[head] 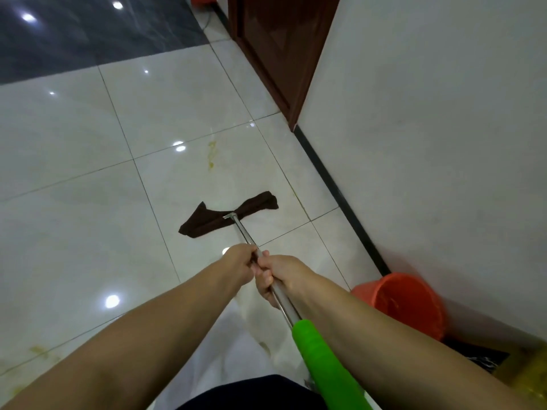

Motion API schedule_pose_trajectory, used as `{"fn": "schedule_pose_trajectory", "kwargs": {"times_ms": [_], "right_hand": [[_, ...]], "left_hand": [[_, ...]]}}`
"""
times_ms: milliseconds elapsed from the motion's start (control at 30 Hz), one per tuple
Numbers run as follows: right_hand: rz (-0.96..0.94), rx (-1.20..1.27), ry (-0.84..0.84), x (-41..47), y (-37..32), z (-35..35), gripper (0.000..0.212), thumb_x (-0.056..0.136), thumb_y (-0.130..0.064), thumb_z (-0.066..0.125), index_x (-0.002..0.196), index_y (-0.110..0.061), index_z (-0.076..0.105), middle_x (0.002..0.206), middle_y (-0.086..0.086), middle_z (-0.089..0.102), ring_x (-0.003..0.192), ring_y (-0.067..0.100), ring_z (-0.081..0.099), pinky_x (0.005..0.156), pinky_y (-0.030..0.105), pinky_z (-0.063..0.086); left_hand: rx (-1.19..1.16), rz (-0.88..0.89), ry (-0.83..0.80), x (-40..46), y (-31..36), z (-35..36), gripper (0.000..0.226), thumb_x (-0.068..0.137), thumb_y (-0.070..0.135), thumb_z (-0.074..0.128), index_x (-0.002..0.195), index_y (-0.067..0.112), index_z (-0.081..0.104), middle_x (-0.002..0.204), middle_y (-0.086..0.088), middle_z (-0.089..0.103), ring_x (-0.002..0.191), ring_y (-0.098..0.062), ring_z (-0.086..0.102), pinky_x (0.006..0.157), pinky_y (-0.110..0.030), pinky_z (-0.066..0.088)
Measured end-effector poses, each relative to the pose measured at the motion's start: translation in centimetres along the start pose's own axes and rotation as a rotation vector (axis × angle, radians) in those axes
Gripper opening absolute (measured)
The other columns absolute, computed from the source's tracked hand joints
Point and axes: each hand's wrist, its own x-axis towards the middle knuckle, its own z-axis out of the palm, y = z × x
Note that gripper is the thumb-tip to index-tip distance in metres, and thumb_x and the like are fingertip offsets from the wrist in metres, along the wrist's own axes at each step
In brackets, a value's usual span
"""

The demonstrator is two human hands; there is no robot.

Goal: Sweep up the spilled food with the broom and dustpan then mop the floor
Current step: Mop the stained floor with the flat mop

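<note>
Both your hands, left hand point(239, 263) and right hand point(276, 276), have fingers clamped on the mop handle point(245, 235); brown mop cloth point(228, 216) at frame centre may smear the yellow residue point(211, 152) above it, being bunched

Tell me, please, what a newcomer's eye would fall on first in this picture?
Both hands, left and right, grip the mop pole at centre, its brown cloth flat on the white tiles. A yellow smear lies just beyond the cloth. An orange bucket stands by the wall at right.
</note>
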Motion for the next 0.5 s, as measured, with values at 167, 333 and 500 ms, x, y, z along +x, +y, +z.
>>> {"fn": "schedule_pose_trajectory", "kwargs": {"times_ms": [167,333,500], "right_hand": [[0.003,-0.021,0.032,1.9,-4.7,3.8,0.029,0.095,-0.009,0.048,0.067,-0.014,0.05,0.063,0.001,0.045,0.021,0.006,0.034,0.027,0.009,0.028],[-0.013,-0.003,0.029,3.1,-12.3,8.2,0.027,0.096,-0.008,0.047,0.07,-0.014,0.049,0.085,0.002,0.055,0.021,0.006,0.034,0.026,0.009,0.028],[-0.005,0.048,-0.025,2.4,-19.1,11.0,0.027,0.098,-0.01,0.045,0.072,-0.007,0.051,0.037,0.004,0.047,0.021,0.005,0.036,0.024,0.01,0.03]], "left_hand": [[-0.097,0.013,-0.039,1.6,5.9,0.4,0.011,0.097,0.004,0.037,0.091,0.0,0.045,0.076,-0.012,0.052,0.064,-0.019,0.049,0.047,-0.026,0.052],[-0.084,0.033,-0.065,2.8,14.2,1.2,0.016,0.098,0.005,0.035,0.089,0.0,0.047,0.077,-0.013,0.053,0.065,-0.019,0.052,0.034,-0.022,0.05],[-0.099,0.103,-0.035,3.1,21.3,3.2,0.029,0.1,0.004,0.038,0.072,0.001,0.046,0.068,-0.012,0.047,0.053,-0.02,0.053,0.029,-0.017,0.044]]}}
